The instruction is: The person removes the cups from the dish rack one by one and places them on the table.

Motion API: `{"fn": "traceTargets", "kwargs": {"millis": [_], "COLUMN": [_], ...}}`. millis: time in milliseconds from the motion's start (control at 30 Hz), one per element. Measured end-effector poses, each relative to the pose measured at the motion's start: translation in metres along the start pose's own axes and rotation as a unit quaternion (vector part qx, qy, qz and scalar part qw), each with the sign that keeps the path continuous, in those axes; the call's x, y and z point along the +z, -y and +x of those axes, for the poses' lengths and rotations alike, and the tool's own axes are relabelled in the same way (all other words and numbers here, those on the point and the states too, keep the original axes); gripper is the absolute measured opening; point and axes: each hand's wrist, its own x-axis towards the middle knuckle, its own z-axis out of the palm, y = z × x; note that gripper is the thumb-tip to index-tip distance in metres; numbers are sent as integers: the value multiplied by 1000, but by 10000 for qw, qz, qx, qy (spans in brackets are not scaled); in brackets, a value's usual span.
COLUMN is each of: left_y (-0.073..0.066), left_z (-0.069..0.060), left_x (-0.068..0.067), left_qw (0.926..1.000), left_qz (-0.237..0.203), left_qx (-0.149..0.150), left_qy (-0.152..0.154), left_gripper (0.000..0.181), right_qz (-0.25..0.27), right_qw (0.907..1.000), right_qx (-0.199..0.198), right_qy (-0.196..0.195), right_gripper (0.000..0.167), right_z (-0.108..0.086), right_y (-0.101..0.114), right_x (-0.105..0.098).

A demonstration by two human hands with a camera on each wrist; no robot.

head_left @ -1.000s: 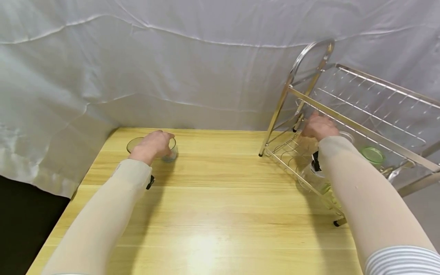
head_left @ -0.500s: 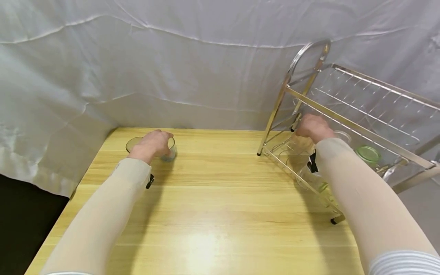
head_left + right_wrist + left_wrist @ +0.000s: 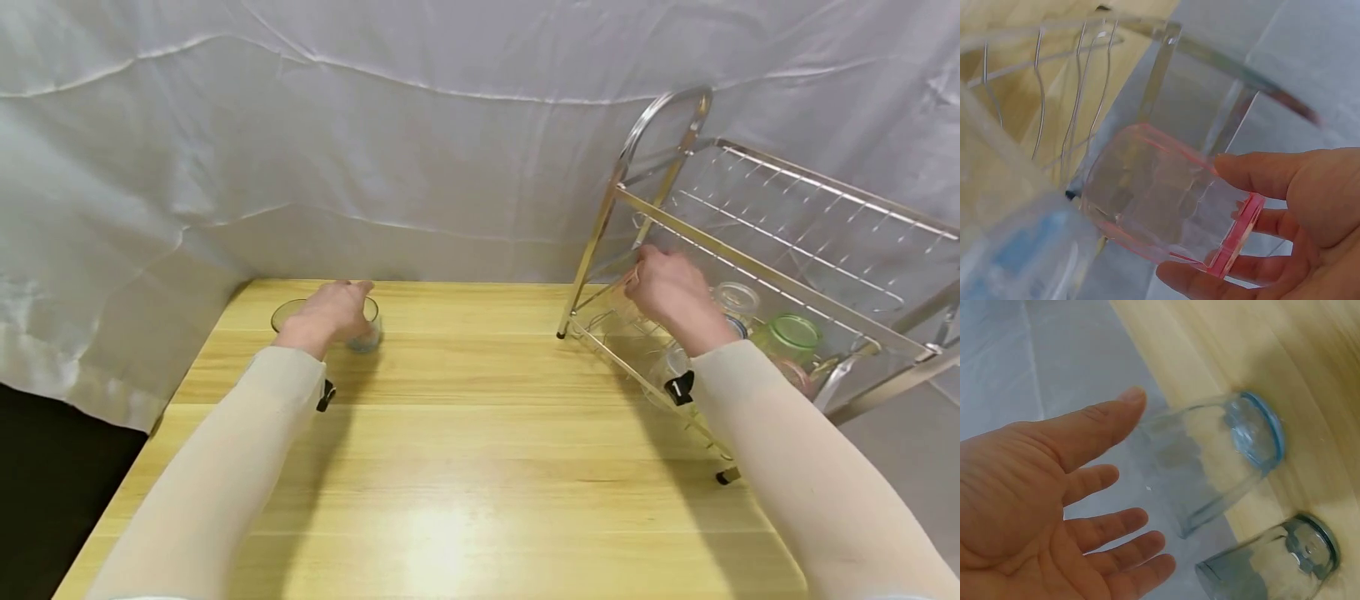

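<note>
My left hand [image 3: 330,312] hovers over two glasses at the table's back left. Its fingers lie relaxed and apart, beside the rim of a clear blue-tinted glass [image 3: 1210,462] that stands upright on the wooden table. A smoky grey glass [image 3: 1272,565] stands next to it, partly behind the hand in the head view. At the rack's left end, my right hand [image 3: 675,296] holds a pink-tinted glass [image 3: 1160,194]. Thumb and fingers grip it round its thick pink base, and its wide mouth points away from the palm.
A two-tier metal wire rack [image 3: 712,242] stands on the right of the table [image 3: 465,433]. On its lower tier are several glasses, among them a green one [image 3: 795,333] and a clear one [image 3: 735,297]. A pale grey curtain [image 3: 450,167] hangs behind.
My right hand has moved left and turned with the pink glass, so more glasses in the rack show. The left hand has hardly moved. The head view has shifted slightly.
</note>
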Motion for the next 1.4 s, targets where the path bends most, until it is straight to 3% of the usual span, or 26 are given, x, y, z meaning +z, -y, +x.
{"fn": "traceTargets", "kwargs": {"millis": [333, 600, 767, 900, 1000, 1067, 1133, 1233, 1333, 1400], "left_y": [-20, -40, -55, -67, -76, -81, -85, -88, -89, -88], "left_z": [-8, -10, -12, -16, -17, -18, -17, -15, -13, -12], "left_x": [3, 11, 19, 28, 36, 41, 46, 53, 60, 64], "left_qw": [9969, 9919, 9836, 9699, 9528, 9373, 9208, 9017, 8877, 8792], "left_qz": [-222, -577, -1120, -1709, -2374, -2910, -3394, -3886, -4202, -4394], "left_qx": [390, 650, 912, 1189, 1390, 1477, 1532, 1534, 1540, 1525], "left_qy": [-640, -923, -1080, -1261, -1283, -1225, -1158, -1115, -1084, -1032], "left_gripper": [80, 74, 71, 69, 65, 63, 61, 61, 64, 67], "right_qz": [-13, 243, 614, 918, 1331, 1617, 2004, 2508, 3141, 3652], "right_qw": [9926, 9911, 9906, 9898, 9858, 9808, 9723, 9597, 9438, 9272], "right_qx": [-863, -836, -695, -627, -666, -739, -840, -887, -756, -687], "right_qy": [-850, -1004, -1002, -891, -778, -804, -863, -906, -704, -461], "right_gripper": [53, 56, 58, 60, 63, 62, 60, 59, 61, 61], "right_z": [-34, -58, -67, -70, -69, -68, -66, -64, -61, -59], "right_y": [9, 21, 28, 31, 31, 31, 32, 35, 42, 49], "right_x": [9, 11, 12, 14, 19, 25, 32, 45, 59, 69]}}
